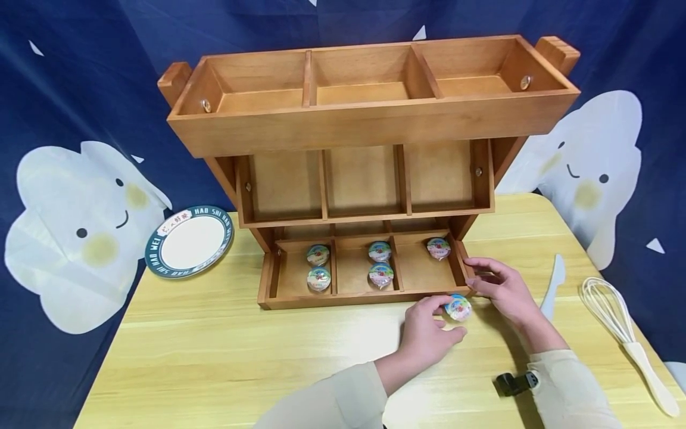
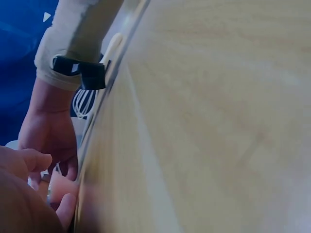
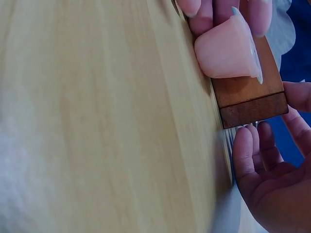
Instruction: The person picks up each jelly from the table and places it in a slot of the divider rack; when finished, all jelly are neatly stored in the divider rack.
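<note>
My left hand (image 1: 426, 333) holds a small jelly cup (image 1: 458, 307) near the table surface, just in front of the right end of the wooden tiered box's bottom tray (image 1: 348, 299). Seen from the right wrist, the pale pink cup (image 3: 226, 51) has its lid up, with left fingers behind it. My right hand (image 1: 506, 292) touches the right end of that tray, fingers spread along its outer side. Two jelly cups (image 1: 318, 278) lie in the tray's left compartment, two cups (image 1: 381, 274) in the middle and one cup (image 1: 438, 248) in the right.
Above the bottom tray rise a middle tray (image 1: 367, 219) and a top tray (image 1: 375, 125), each divided into three compartments. A green-rimmed plate (image 1: 195, 241) lies left. On the right are a pale blue knife (image 1: 553, 285) and a white whisk (image 1: 635, 351).
</note>
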`<act>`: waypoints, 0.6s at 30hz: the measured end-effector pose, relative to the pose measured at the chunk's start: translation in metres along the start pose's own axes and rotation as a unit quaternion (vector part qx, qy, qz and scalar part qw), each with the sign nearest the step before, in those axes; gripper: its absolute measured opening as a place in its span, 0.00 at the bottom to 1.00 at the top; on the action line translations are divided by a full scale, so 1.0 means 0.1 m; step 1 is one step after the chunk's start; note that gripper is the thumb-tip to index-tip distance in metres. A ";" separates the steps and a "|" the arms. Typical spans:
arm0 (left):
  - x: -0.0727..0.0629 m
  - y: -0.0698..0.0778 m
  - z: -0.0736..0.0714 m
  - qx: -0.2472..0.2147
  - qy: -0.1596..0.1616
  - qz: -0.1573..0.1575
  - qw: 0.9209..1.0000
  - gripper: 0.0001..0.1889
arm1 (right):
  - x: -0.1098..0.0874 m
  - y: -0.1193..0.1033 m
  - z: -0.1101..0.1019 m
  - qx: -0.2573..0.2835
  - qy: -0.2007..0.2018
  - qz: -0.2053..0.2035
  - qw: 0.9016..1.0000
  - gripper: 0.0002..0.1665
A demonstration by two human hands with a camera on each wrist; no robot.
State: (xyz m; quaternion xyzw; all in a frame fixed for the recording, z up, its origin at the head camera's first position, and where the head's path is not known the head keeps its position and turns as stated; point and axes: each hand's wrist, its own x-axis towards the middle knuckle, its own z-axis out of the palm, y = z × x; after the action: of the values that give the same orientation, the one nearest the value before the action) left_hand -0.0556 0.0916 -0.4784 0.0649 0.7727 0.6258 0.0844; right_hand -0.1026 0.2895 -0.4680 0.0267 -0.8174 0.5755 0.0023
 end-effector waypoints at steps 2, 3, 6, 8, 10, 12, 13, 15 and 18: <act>0.02 -0.01 0.05 -0.002 0.002 0.004 1.000 0.26 | 0.00 0.00 0.00 -0.001 0.000 0.002 1.000 0.24; 0.03 -0.02 0.07 0.002 0.003 0.007 1.000 0.26 | 0.00 0.00 0.00 -0.002 0.000 0.002 1.000 0.24; 0.05 -0.03 0.12 0.021 0.007 0.029 0.999 0.25 | 0.00 0.01 0.00 0.003 0.000 0.003 1.000 0.24; 0.07 -0.04 0.14 0.042 0.010 0.042 0.998 0.25 | 0.00 0.01 0.00 0.007 0.000 0.003 1.000 0.24; 0.08 -0.04 0.15 0.061 0.012 0.056 0.997 0.24 | 0.00 0.01 0.00 0.011 -0.001 0.003 1.000 0.24; 0.09 -0.04 0.16 0.074 0.010 0.068 0.995 0.23 | 0.00 0.01 0.00 0.014 -0.001 0.003 1.000 0.24; 0.09 -0.04 0.16 0.081 0.007 0.076 0.994 0.22 | 0.00 0.02 0.00 0.015 -0.001 0.003 1.000 0.24; 0.10 -0.04 0.17 0.095 0.003 0.092 0.991 0.21 | 0.00 0.02 0.00 0.016 -0.003 0.004 1.000 0.24; 0.11 -0.04 0.18 0.111 -0.001 0.109 0.988 0.20 | 0.01 0.03 0.00 0.014 -0.004 0.006 1.000 0.24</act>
State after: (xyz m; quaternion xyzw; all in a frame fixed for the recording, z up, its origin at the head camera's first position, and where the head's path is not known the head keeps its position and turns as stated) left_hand -0.0622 0.1098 -0.4864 0.1585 0.8255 0.5417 0.0084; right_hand -0.1032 0.2906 -0.4705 0.0239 -0.8093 0.5868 -0.0046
